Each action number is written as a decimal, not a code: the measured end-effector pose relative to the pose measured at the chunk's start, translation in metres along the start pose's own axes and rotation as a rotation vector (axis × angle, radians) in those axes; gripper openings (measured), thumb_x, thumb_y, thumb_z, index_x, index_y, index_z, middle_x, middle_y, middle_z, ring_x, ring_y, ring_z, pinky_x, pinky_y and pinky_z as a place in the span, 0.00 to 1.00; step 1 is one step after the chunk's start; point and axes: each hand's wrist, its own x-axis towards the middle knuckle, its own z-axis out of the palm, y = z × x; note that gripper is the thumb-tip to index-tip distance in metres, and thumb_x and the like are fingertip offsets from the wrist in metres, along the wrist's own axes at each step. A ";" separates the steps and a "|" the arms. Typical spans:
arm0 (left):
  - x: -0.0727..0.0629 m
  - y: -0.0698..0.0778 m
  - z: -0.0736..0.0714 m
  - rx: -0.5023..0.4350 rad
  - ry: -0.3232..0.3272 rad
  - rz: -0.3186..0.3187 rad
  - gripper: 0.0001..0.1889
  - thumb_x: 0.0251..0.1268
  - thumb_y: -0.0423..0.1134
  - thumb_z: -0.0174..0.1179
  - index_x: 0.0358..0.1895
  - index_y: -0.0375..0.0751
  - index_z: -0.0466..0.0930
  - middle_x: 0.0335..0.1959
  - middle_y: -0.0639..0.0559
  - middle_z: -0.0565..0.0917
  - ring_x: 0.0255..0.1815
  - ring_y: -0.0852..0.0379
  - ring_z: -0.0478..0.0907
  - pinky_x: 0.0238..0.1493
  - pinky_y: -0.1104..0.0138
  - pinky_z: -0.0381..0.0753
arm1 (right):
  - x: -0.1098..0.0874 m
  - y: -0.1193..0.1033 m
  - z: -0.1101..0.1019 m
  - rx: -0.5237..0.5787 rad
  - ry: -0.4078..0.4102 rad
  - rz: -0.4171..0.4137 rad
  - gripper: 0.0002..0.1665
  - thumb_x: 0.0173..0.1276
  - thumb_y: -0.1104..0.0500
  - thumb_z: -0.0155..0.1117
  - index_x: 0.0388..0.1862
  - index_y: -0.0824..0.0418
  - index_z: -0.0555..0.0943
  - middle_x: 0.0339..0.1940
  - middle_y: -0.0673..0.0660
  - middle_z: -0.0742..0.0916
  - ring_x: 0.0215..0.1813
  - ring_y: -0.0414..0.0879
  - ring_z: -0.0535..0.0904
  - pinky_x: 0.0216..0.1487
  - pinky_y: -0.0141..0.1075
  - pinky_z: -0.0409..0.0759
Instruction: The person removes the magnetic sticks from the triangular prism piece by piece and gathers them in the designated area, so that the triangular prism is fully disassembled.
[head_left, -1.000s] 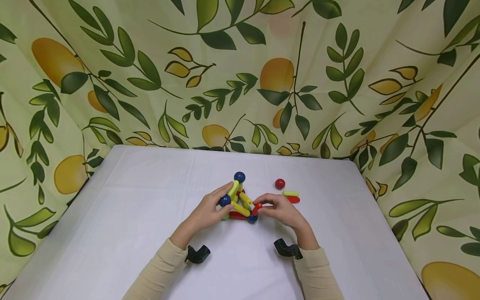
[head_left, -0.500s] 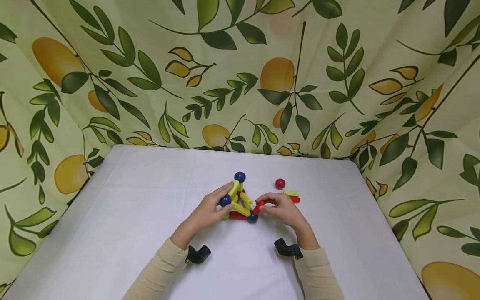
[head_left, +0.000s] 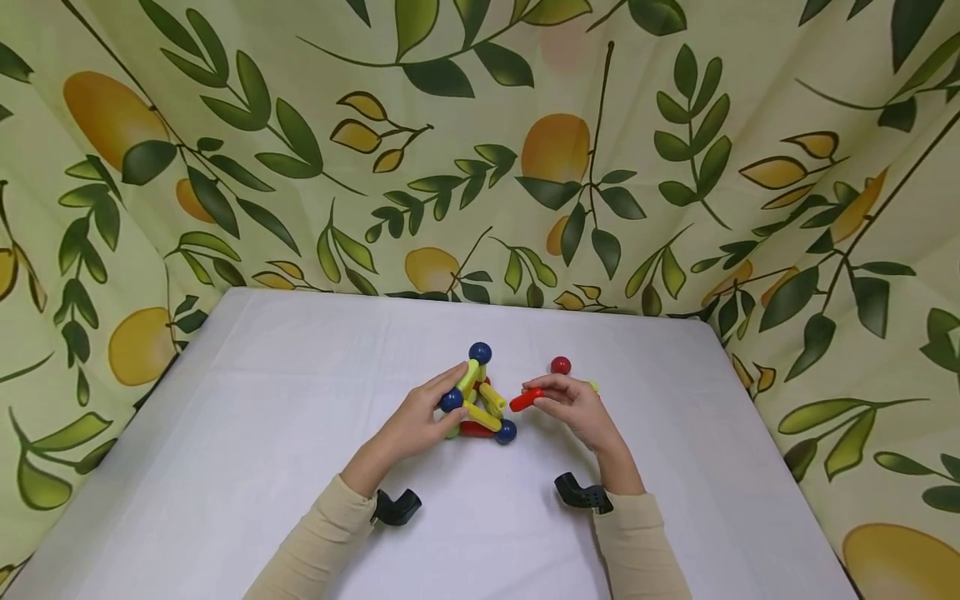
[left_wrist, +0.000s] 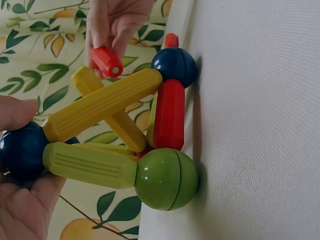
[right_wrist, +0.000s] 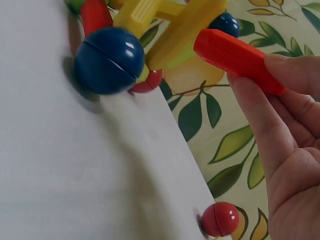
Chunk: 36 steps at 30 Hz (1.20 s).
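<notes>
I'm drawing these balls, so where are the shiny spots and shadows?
Right wrist view: glints on the nearest blue ball, its dark shadow on the table; left wrist view: small glints on the green ball, a soft shadow beside it.

R grip (head_left: 576, 408) drew red rod (head_left: 526, 400) away frm nr blue ball (head_left: 506, 432).

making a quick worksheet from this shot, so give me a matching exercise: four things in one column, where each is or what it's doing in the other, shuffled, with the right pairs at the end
1. left hand
2. right hand
3. green ball
4. loose red ball

A. joined to a light green rod
B. pinches a red rod
C. on the white tablecloth, beyond the right hand
D. grips a blue ball

Pairs: 1-D, 2-B, 3-A, 4-C
</notes>
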 end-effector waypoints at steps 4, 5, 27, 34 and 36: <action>0.000 0.000 0.000 -0.016 0.003 -0.003 0.34 0.64 0.36 0.59 0.72 0.35 0.57 0.71 0.40 0.63 0.71 0.44 0.62 0.66 0.56 0.65 | -0.004 0.002 -0.008 -0.002 0.042 0.018 0.18 0.64 0.61 0.65 0.51 0.69 0.79 0.52 0.68 0.82 0.49 0.38 0.82 0.50 0.27 0.79; 0.000 0.001 0.000 -0.023 0.001 -0.001 0.34 0.64 0.36 0.59 0.71 0.35 0.57 0.71 0.40 0.63 0.71 0.44 0.62 0.66 0.56 0.65 | -0.005 0.003 -0.010 0.002 0.059 0.022 0.19 0.64 0.61 0.65 0.51 0.69 0.79 0.52 0.68 0.82 0.49 0.38 0.82 0.50 0.27 0.79; -0.001 0.001 -0.001 -0.037 -0.007 -0.002 0.34 0.65 0.37 0.59 0.72 0.35 0.56 0.72 0.39 0.61 0.72 0.45 0.60 0.67 0.57 0.64 | -0.046 0.048 -0.044 -0.178 0.418 0.148 0.18 0.64 0.64 0.64 0.52 0.67 0.78 0.55 0.65 0.80 0.46 0.24 0.77 0.47 0.17 0.75; 0.000 0.001 -0.002 -0.037 -0.007 0.000 0.34 0.65 0.36 0.59 0.72 0.35 0.56 0.72 0.39 0.62 0.72 0.44 0.61 0.67 0.57 0.64 | -0.046 0.052 -0.046 -0.252 0.486 0.209 0.17 0.64 0.64 0.64 0.53 0.65 0.79 0.54 0.64 0.82 0.44 0.25 0.75 0.44 0.14 0.73; 0.001 0.000 -0.001 -0.039 -0.011 0.001 0.34 0.65 0.36 0.59 0.72 0.35 0.56 0.72 0.39 0.62 0.72 0.44 0.61 0.67 0.57 0.64 | -0.047 0.053 -0.046 -0.257 0.500 0.226 0.18 0.64 0.64 0.64 0.53 0.65 0.79 0.54 0.63 0.82 0.42 0.25 0.75 0.44 0.13 0.73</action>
